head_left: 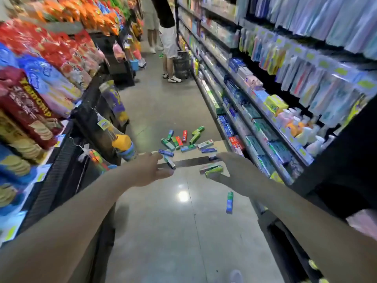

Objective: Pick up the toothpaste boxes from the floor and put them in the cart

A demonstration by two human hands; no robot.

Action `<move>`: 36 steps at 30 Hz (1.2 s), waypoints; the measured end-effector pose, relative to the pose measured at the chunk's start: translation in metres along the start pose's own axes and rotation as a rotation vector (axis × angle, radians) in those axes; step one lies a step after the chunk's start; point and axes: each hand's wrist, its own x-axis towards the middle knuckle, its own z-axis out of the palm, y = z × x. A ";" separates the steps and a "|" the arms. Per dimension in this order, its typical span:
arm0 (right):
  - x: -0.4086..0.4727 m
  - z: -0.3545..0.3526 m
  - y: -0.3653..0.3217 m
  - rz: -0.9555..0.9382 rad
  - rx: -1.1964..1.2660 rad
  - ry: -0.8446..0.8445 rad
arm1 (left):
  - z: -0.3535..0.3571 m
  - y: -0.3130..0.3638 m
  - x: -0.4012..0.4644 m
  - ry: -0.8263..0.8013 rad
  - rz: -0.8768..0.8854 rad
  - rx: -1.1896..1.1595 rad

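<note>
Head view records a shop aisle with both bare arms reaching forward from the bottom of the frame. Left hand [148, 170], at centre frame, has its fingers curled loosely; a toothpaste box [169, 161] sits at its fingertips, but motion blur prevents telling whether it is gripped or merely lies behind them. Right hand [232, 170], just right of centre, is closed over two boxes [212, 169], one green and one paler, held between thumb and fingers.

Main scatter of toothpaste boxes [184, 140] lies on the grey floor [155, 231] above the hands, in the middle of the frame: green, red, blue and white cartons lying flat at mixed angles, several touching. One single box [229, 202], green and blue, appears below the right hand, apart from the rest; whether it rests on the floor cannot be told.

Snack shelving [40, 78] fills the left side of the frame, with red, orange and blue bags. Toiletries shelving [265, 119] fills the right side, carrying boxed toothpaste, bottles and hanging toothbrush packs. At the upper centre two people stand in the aisle beside a dark shopping basket [181, 65] on the floor. A shoe toe [236, 276] shows at the bottom edge.
</note>
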 end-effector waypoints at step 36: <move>0.597 0.031 -0.041 -0.151 -0.083 -0.273 | -0.146 -0.280 0.429 -0.164 -0.274 -0.152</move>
